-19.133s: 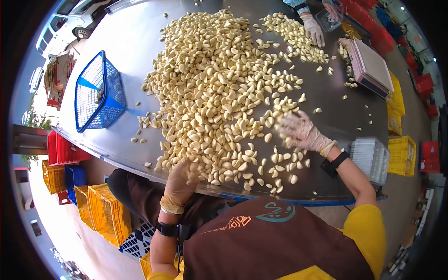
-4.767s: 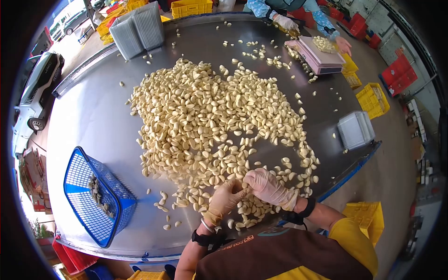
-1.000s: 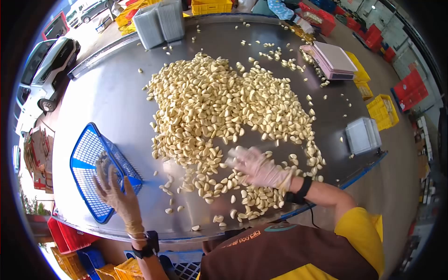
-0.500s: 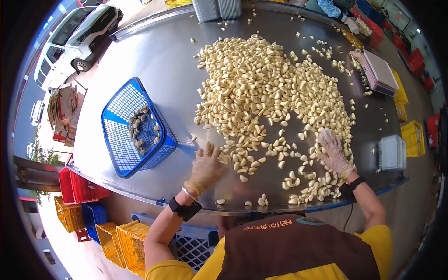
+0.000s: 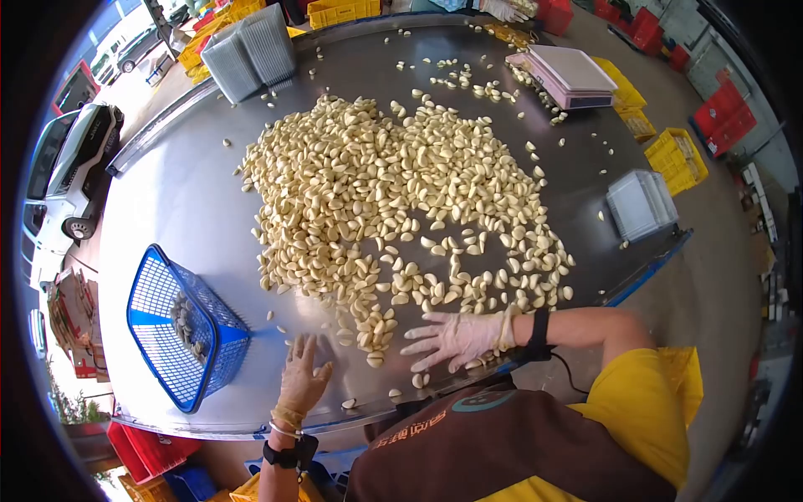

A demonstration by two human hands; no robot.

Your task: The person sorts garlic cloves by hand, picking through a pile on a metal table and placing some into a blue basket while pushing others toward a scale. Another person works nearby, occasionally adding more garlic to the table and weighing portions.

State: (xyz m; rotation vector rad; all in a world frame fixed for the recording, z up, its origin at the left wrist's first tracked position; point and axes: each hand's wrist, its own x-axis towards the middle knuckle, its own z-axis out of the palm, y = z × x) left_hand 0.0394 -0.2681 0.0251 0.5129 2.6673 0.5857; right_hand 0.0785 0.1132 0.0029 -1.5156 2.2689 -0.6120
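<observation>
A wide pile of pale peeled garlic cloves [image 5: 376, 184] is spread over the metal table [image 5: 167, 201]. My left hand [image 5: 303, 378], in a thin glove, rests low at the left of the pile with its fingers apart and nothing held. My right hand [image 5: 456, 339], also gloved, is at the pile's near edge, fingers spread and pointing left, with a few cloves beside and below it. To the left stands a blue plastic basket [image 5: 219, 335] with some darker pieces [image 5: 186, 326] inside.
Stacked clear trays [image 5: 249, 54] stand at the back left, more trays [image 5: 642, 205] at the right edge. A pink scale [image 5: 565, 75] sits at the back right. Yellow crates [image 5: 676, 161] are beyond the table. Another person's gloved hand [image 5: 506, 10] shows at the far edge.
The view has turned, shifting the pile and basket left and down in the frame. My right hand has moved from the pile's right side to its near edge and now points left.
</observation>
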